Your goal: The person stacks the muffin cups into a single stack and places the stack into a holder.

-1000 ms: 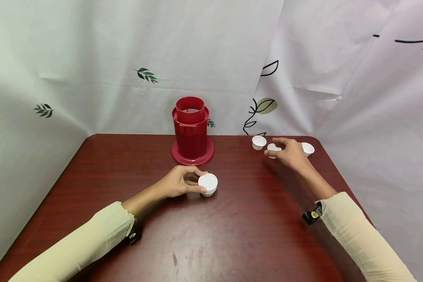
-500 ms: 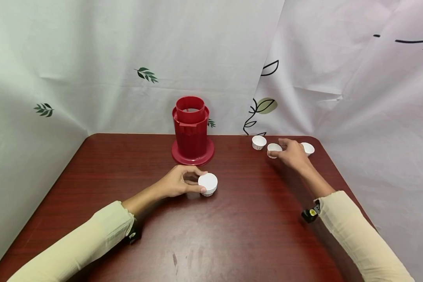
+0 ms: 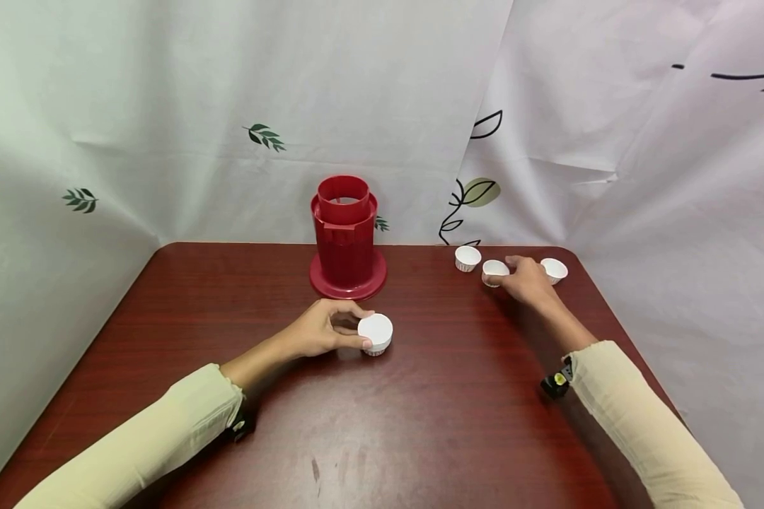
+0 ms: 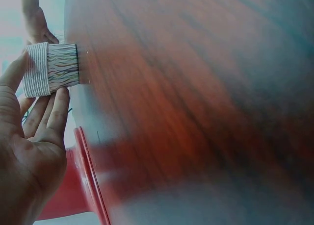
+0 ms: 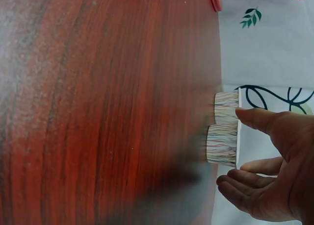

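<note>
At the table's middle my left hand pinches a nested stack of white paper baking cups at the sides. The left wrist view shows several layered rims on this stack, above a streaked, pleated wall. At the back right my right hand is at the middle paper baking cup, its thumb in front and its fingers at the far right side. In the right wrist view the thumb extends across the rims, with the other fingers just beyond the nearer cup.
A red cylindrical holder with a wide round base stands at the back middle. One more paper cup sits left of the right hand, another to its right. White printed cloth hangs behind the brown table.
My right hand has shifted slightly right and lower, from over the middle cup to its right side. That cup has stayed in place. The left hand and its stack have not moved.
</note>
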`<act>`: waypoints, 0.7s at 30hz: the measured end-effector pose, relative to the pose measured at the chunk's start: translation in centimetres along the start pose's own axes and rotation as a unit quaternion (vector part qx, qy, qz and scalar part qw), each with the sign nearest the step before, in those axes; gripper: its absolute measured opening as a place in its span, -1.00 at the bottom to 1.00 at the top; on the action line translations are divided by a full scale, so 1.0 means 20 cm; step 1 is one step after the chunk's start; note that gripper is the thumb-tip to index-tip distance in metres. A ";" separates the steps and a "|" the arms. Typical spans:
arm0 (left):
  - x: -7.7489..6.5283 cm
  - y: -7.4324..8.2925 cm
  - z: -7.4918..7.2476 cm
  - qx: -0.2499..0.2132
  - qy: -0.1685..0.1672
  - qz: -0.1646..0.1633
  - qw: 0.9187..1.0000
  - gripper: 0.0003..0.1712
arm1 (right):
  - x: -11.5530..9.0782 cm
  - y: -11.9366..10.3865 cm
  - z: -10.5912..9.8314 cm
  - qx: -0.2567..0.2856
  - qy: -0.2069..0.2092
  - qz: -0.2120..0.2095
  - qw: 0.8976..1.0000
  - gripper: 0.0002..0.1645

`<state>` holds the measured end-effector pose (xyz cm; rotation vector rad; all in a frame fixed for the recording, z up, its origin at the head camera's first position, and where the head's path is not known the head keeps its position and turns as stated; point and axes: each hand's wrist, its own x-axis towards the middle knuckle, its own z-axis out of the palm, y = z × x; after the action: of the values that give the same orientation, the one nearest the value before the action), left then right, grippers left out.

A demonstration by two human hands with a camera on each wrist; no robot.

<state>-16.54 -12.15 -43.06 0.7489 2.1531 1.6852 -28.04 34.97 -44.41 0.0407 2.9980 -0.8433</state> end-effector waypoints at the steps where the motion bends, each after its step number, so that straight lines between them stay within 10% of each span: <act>1: 0.00 0.00 0.00 -0.001 0.000 0.001 1.000 -0.48 | 0.05 0.06 0.03 0.001 0.001 -0.001 1.000 0.20; 8: 0.00 0.00 0.00 0.000 0.001 0.003 1.000 -0.48 | 0.17 0.21 0.10 0.010 -0.001 -0.001 1.000 0.39; 21: 0.00 0.00 0.00 0.003 0.002 -0.001 1.000 -0.47 | -0.10 -0.06 -0.04 0.014 0.026 0.010 1.000 0.14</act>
<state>-16.58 -12.17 -43.12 0.7449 2.1616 1.6821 -26.19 34.33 -43.12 0.0959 3.0286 -0.8961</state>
